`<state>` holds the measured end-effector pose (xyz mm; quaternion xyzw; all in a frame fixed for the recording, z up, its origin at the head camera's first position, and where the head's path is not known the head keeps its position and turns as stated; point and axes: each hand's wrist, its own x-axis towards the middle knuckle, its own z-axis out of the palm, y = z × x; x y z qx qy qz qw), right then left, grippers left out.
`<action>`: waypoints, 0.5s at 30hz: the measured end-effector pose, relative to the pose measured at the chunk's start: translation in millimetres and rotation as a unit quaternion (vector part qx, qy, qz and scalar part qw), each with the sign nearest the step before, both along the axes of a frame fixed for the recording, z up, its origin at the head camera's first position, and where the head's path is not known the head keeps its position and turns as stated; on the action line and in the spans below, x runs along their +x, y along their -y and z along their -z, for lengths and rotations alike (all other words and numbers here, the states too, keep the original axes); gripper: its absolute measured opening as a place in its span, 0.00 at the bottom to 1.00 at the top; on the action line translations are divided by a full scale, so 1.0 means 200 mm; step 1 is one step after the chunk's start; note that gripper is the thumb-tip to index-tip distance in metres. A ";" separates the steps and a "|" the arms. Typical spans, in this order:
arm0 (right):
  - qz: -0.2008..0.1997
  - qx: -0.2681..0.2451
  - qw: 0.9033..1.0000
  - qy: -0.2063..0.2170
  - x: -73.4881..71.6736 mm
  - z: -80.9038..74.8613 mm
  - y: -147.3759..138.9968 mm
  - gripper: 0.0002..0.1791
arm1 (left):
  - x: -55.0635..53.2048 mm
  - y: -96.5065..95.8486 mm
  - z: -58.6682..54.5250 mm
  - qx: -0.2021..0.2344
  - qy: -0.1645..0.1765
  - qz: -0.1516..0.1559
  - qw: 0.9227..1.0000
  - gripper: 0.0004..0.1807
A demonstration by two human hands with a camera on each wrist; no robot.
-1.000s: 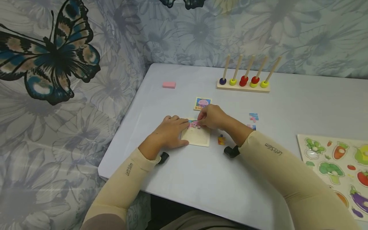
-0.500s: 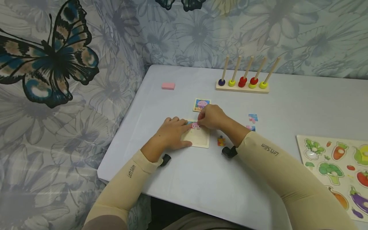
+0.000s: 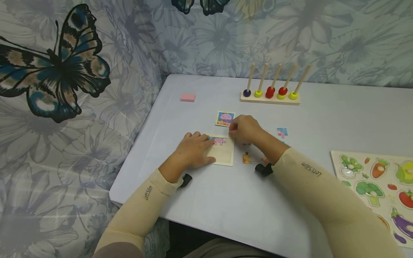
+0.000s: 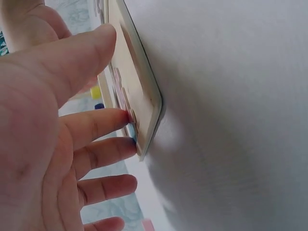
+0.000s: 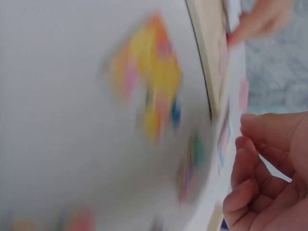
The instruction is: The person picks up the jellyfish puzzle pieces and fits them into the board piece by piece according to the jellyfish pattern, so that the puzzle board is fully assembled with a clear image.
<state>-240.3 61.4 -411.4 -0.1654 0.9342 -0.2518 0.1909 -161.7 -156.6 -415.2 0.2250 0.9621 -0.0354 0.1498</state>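
Note:
A wooden puzzle tray (image 3: 222,156) lies on the table with pink-and-blue jigsaw pieces (image 3: 220,142) along its top edge. My left hand (image 3: 193,150) rests at the tray's left side; in the left wrist view its straight index and middle fingertips touch the pieces, the thumb near the rim. Just off the tray's upper right corner is my right hand (image 3: 246,129). Its fingers are loosely bent, thumb and index close together, with nothing visible between them in the right wrist view. Loose pieces lie around it: a yellow-orange piece (image 3: 247,158) and a blue-pink piece (image 3: 282,132).
Behind the tray lies a small square jellyfish picture (image 3: 225,118). A pink block (image 3: 188,97) sits at the back left, and a peg stand (image 3: 270,98) with coloured beads at the back. A vegetable puzzle board (image 3: 374,179) lies at the right.
My right hand has lifted away from the pieces on the tray and shifted right, uncovering the tray's upper right corner. My left hand stays nearly still on the tray.

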 end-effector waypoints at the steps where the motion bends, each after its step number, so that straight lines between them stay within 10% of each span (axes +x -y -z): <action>1: 0.009 0.003 1.000 0.004 0.00 -0.01 -0.04 0.06 | 0.00 -0.01 0.00 0.005 0.000 -0.002 1.000 0.42; 15: 0.070 0.085 0.994 0.021 -0.05 -0.06 -0.62 0.10 | 0.02 -0.07 0.00 -0.015 -0.009 0.008 1.000 0.35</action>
